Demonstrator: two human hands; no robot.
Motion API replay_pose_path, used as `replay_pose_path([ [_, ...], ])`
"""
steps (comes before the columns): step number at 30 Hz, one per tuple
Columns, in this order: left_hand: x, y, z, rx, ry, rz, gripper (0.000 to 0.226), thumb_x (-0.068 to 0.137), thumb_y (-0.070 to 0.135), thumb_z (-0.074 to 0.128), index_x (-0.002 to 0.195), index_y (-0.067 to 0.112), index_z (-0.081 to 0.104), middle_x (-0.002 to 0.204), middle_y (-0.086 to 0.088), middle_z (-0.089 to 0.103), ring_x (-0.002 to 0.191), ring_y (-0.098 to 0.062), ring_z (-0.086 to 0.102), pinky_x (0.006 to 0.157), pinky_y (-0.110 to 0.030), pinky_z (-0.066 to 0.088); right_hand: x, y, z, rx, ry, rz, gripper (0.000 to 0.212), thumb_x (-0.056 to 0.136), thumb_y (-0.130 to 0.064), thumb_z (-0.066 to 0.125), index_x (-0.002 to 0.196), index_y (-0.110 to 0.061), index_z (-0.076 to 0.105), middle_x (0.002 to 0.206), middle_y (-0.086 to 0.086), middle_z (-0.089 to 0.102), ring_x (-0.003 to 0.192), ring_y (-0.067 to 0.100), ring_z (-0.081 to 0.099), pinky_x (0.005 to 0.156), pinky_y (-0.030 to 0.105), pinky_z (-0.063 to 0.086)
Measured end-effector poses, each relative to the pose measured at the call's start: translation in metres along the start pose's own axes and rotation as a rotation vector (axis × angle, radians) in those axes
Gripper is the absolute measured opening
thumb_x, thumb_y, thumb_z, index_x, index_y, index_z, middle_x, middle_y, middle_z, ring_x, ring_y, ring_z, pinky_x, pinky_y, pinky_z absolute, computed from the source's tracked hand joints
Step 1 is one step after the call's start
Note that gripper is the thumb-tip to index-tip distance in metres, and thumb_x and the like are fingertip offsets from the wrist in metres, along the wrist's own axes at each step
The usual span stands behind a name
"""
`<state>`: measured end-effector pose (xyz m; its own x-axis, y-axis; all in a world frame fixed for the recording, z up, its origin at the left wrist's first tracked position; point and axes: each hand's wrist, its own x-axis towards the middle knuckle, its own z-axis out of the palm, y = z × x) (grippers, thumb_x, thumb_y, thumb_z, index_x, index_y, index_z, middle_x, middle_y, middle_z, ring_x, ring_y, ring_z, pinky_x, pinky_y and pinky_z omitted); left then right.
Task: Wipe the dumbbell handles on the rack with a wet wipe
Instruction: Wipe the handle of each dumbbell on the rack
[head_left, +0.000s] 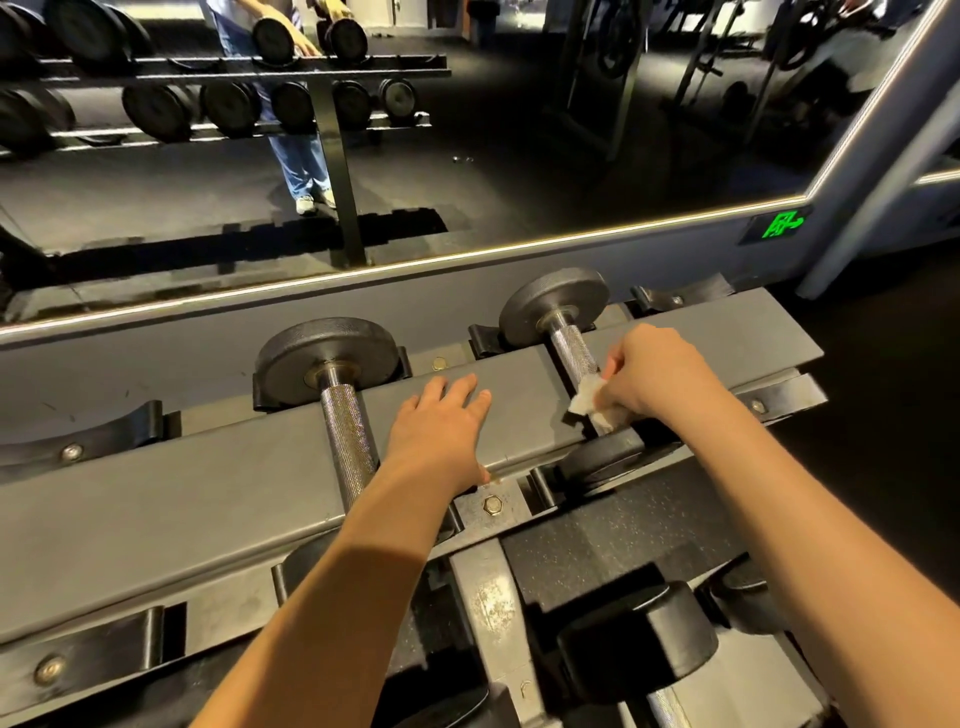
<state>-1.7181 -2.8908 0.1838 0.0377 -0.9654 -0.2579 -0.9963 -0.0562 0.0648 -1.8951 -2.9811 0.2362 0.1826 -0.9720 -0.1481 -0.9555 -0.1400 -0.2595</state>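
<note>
Two dumbbells lie across the top tier of a grey rack (156, 499). The left dumbbell (327, 358) shows a black round head and a knurled steel handle (350, 441). The right dumbbell (553, 304) has its knurled handle (571, 351) partly covered. My right hand (660, 374) pinches a white wet wipe (587, 397) against the near end of that handle. My left hand (441, 431) rests flat on the rack's grey bar between the two dumbbells, fingers straight.
A wall mirror (467, 130) behind the rack reflects more dumbbell racks and a standing person. Lower tiers hold black dumbbell heads (639, 639) at the bottom right. Empty black cradles (104, 431) sit at the left. A green exit sign (782, 224) glows on the wall.
</note>
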Motion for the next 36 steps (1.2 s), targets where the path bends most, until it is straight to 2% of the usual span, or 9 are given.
replay_pose_path([
  [3, 0.0, 0.0, 0.001, 0.002, -0.002, -0.001, 0.093, 0.087, 0.046, 0.064, 0.154, 0.025, 0.003, 0.161, 0.004, -0.004, 0.147, -0.025, -0.003, 0.118, -0.041, 0.012, 0.009, -0.008, 0.007, 0.204, 0.189, -0.076, 0.014, 0.085, -0.014, 0.061, 0.072, -0.015, 0.065, 0.074, 0.004, 0.06, 0.068, 0.018, 0.054, 0.058, 0.025, 0.037],
  [6, 0.0, 0.0, 0.001, 0.003, 0.0, -0.001, 0.093, 0.086, 0.046, 0.064, 0.154, 0.025, 0.004, 0.161, 0.004, -0.003, 0.147, -0.025, -0.002, 0.118, -0.042, 0.013, 0.016, -0.017, 0.01, 0.271, 0.275, -0.149, 0.016, 0.09, -0.019, 0.057, 0.088, -0.011, 0.069, 0.08, 0.007, 0.064, 0.072, 0.018, 0.054, 0.064, 0.026, 0.037],
  [12, 0.001, 0.0, 0.001, 0.017, 0.004, -0.001, 0.092, 0.086, 0.047, 0.064, 0.154, 0.025, 0.005, 0.161, 0.004, -0.002, 0.147, -0.026, -0.001, 0.117, -0.042, 0.015, 0.005, -0.003, 0.006, 0.017, 0.106, -0.228, 0.014, 0.086, -0.02, 0.063, 0.077, -0.011, 0.069, 0.078, 0.006, 0.065, 0.072, 0.021, 0.06, 0.06, 0.027, 0.045],
  [16, 0.001, -0.001, 0.001, 0.016, 0.008, -0.001, 0.092, 0.086, 0.047, 0.065, 0.154, 0.025, 0.006, 0.161, 0.004, -0.001, 0.146, -0.026, 0.0, 0.116, -0.042, 0.016, 0.013, -0.014, 0.011, 0.067, 0.274, -0.268, 0.011, 0.085, -0.023, 0.064, 0.086, -0.013, 0.068, 0.087, 0.004, 0.06, 0.079, 0.022, 0.058, 0.07, 0.035, 0.051],
  [19, 0.001, 0.0, 0.0, 0.021, 0.01, 0.001, 0.092, 0.086, 0.047, 0.065, 0.154, 0.025, 0.007, 0.161, 0.004, -0.001, 0.146, -0.025, 0.0, 0.116, -0.042, 0.016, 0.02, -0.025, 0.011, 0.03, 0.311, -0.278, 0.011, 0.089, -0.021, 0.061, 0.09, -0.013, 0.068, 0.086, 0.006, 0.059, 0.081, 0.024, 0.06, 0.074, 0.034, 0.051],
  [28, -0.002, 0.003, -0.003, 0.074, 0.001, 0.007, 0.089, 0.087, 0.045, 0.064, 0.154, 0.023, 0.009, 0.16, 0.0, 0.003, 0.146, -0.027, 0.004, 0.114, -0.044, 0.022, -0.018, 0.001, 0.007, -0.009, 0.108, -0.132, 0.007, 0.08, -0.016, 0.067, 0.083, -0.011, 0.072, 0.086, 0.008, 0.067, 0.079, 0.026, 0.06, 0.069, 0.03, 0.048],
  [32, -0.006, 0.009, -0.005, 0.152, 0.035, 0.058, 0.067, 0.092, 0.042, 0.057, 0.149, 0.02, 0.028, 0.153, -0.006, 0.024, 0.139, -0.026, 0.024, 0.108, -0.041, 0.031, -0.03, 0.008, 0.007, 0.242, 0.198, -0.147, 0.013, 0.082, -0.017, 0.069, 0.08, -0.004, 0.072, 0.085, 0.008, 0.069, 0.079, 0.024, 0.062, 0.076, 0.038, 0.053],
  [34, -0.01, 0.009, -0.006, 0.164, 0.089, 0.099, 0.047, 0.096, 0.038, 0.05, 0.138, 0.018, 0.045, 0.139, -0.004, 0.043, 0.129, -0.023, 0.037, 0.101, -0.038, 0.035, -0.041, 0.014, 0.003, 0.387, 0.298, -0.188, 0.011, 0.082, -0.017, 0.071, 0.081, -0.006, 0.072, 0.086, 0.005, 0.067, 0.077, 0.017, 0.059, 0.075, 0.031, 0.051],
  [36, -0.017, 0.012, -0.007, 0.155, 0.146, 0.136, 0.034, 0.098, 0.034, 0.046, 0.126, 0.018, 0.055, 0.125, -0.002, 0.054, 0.118, -0.022, 0.044, 0.093, -0.034, 0.037, -0.053, 0.021, -0.002, 0.499, 0.406, -0.236, 0.006, 0.082, -0.014, 0.072, 0.084, -0.008, 0.073, 0.084, 0.001, 0.064, 0.071, 0.008, 0.056, 0.071, 0.016, 0.045],
])
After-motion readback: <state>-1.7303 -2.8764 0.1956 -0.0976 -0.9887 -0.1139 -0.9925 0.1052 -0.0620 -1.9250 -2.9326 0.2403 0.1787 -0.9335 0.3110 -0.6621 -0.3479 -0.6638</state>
